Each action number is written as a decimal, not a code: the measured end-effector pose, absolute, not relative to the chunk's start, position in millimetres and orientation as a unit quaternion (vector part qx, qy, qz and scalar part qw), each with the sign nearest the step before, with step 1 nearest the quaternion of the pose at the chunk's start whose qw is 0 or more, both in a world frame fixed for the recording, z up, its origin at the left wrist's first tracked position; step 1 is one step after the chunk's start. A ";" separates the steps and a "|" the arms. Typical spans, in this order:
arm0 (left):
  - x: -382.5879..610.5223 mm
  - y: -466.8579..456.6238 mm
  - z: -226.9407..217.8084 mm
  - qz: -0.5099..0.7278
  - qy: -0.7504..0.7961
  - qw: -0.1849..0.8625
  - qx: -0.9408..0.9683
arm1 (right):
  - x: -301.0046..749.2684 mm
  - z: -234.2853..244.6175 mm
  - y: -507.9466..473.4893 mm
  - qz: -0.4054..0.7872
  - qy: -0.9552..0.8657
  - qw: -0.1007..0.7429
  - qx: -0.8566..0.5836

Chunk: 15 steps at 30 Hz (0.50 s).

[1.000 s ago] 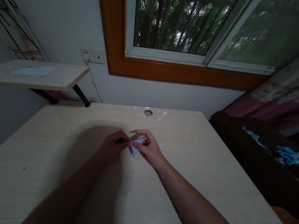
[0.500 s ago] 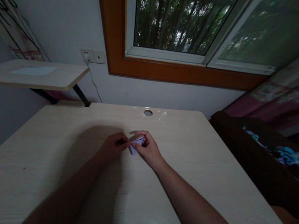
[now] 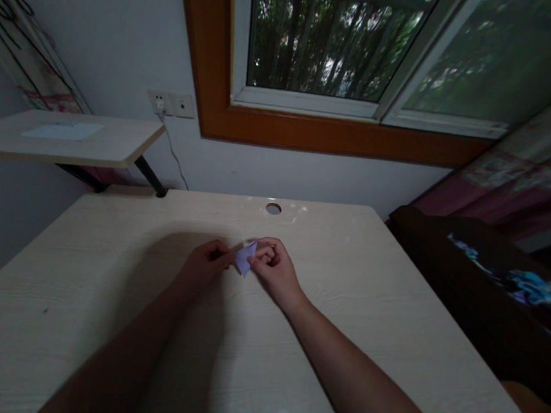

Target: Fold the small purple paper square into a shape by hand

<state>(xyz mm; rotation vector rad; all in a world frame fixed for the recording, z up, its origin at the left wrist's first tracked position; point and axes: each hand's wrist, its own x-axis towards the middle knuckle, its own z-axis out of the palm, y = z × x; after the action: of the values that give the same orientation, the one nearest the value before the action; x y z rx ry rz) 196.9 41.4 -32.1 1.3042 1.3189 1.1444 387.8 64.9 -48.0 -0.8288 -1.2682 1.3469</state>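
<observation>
A small folded piece of pale purple paper (image 3: 244, 258) is held just above the light wooden table (image 3: 101, 320), near its middle. My left hand (image 3: 205, 264) pinches the paper's left edge with curled fingers. From the right, my right hand (image 3: 274, 270) grips the same paper between thumb and forefinger. The two hands almost touch, and the fingers hide part of the paper.
A round cable hole (image 3: 273, 207) sits at the table's far edge. A raised shelf (image 3: 112, 144) with a white sheet (image 3: 64, 129) stands at the back left, near wall sockets (image 3: 171, 103). A dark bed frame (image 3: 465, 300) runs along the right, under a window (image 3: 319, 43).
Both hands have shifted slightly away from me and the paper has turned, so its flat face shows more to the left than before.
</observation>
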 end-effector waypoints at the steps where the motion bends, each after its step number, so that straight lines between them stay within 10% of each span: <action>1: 197.0 41.0 -31.2 0.470 0.536 0.464 0.525 | 387.8 -48.1 65.2 0.563 -0.527 0.530 -0.352; 15: 197.3 41.0 -30.5 0.480 0.525 0.464 0.527 | 387.8 -45.3 63.5 0.565 -0.511 0.539 -0.358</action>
<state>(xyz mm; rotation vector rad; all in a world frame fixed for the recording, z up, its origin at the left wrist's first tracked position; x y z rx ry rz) 197.3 41.0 -30.5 1.2957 1.2899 1.1796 387.8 63.5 -45.3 -0.8521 -1.2164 1.3447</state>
